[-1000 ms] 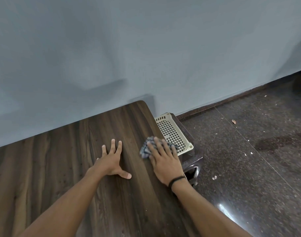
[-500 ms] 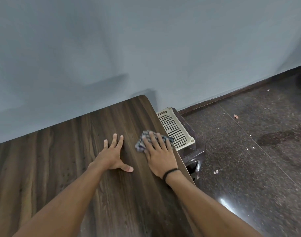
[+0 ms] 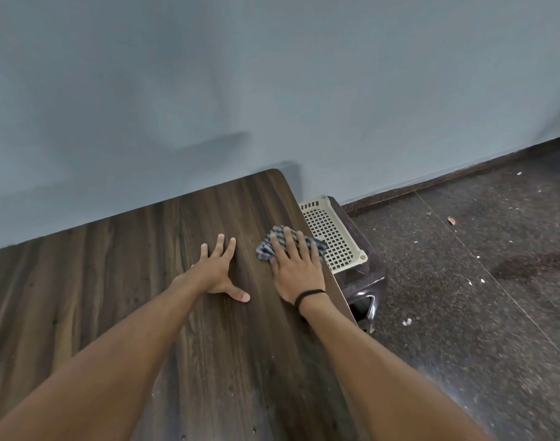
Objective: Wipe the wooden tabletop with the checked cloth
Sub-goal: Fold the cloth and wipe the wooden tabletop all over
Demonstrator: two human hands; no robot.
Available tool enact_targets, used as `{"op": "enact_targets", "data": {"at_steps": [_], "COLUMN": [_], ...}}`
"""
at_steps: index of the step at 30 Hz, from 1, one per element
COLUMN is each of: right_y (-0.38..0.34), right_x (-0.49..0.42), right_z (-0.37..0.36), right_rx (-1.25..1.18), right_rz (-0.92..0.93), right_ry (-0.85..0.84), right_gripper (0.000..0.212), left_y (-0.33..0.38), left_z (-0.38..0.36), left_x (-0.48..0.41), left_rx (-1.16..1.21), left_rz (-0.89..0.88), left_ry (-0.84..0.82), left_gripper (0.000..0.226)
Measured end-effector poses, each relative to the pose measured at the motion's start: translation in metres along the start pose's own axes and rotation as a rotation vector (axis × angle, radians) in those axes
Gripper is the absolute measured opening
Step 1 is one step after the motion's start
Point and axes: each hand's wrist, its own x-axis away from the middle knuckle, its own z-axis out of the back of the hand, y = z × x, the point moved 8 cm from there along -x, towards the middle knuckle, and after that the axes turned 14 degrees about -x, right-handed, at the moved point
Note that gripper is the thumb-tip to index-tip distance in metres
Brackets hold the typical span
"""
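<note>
Two flat, straight-fingered hands on the wooden tabletop (image 3: 113,281) — left hand (image 3: 216,270) on wood, right hand (image 3: 296,268) atop the checked cloth (image 3: 264,249).

I am seeing open tabletop (image 3: 97,297) stretching to the left. The left hand (image 3: 216,272) is lying beside the right hand (image 3: 299,272), blocking a leftward sweep; the wall (image 3: 208,90) is bounding the far edge, a basket (image 3: 336,237) sitting below the right edge.

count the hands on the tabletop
2. The left hand lies flat on the bare wooden tabletop. The right hand presses the checked cloth down near the table's right edge. Nothing in view could hide another.
</note>
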Motion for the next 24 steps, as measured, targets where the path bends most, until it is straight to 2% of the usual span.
{"op": "enact_targets", "data": {"at_steps": [3,6,8,11,13,16,20,22,24], "right_y": [0.006,0.035,0.026,0.009,0.024,0.025,0.022,0.039,0.042], "right_x": [0.033,0.037,0.035,0.075,0.083,0.053,0.089,0.085,0.065], "right_z": [-0.003,0.014,0.011,-0.004,0.001,0.012,-0.003,0.014,0.019], "right_rx": [0.017,0.016,0.007,0.028,0.032,-0.004,0.041,0.031,-0.012], "right_rz": [0.14,0.034,-0.028,0.126,0.118,-0.008,0.125,0.073,-0.057], "right_ry": [-0.011,0.001,0.008,0.008,0.005,0.058,0.007,0.021,0.037], "right_gripper": [0.052,0.052,0.053,0.052,0.054,0.058,0.052,0.051,0.052], "left_y": [0.004,0.006,0.006,0.009,0.008,0.005,0.007,0.005,0.005], "left_z": [-0.011,-0.033,-0.038,-0.033,-0.031,-0.03,-0.03,-0.03,-0.031], "left_x": [0.008,0.021,0.025,0.026,0.027,0.028,0.029,0.031,0.03], "left_rx": [0.011,-0.049,-0.068,-0.066,-0.046,-0.049,-0.036,-0.009,0.011], "left_rz": [-0.015,-0.055,-0.053,-0.048,-0.032,-0.024,-0.053,-0.048,-0.049], "left_ry": [0.003,-0.025,-0.032,-0.007,0.017,0.017,0.05,0.078,0.075], "left_gripper": [0.141,0.148,0.15,0.153,0.153,0.153,0.152,0.15,0.149]}}
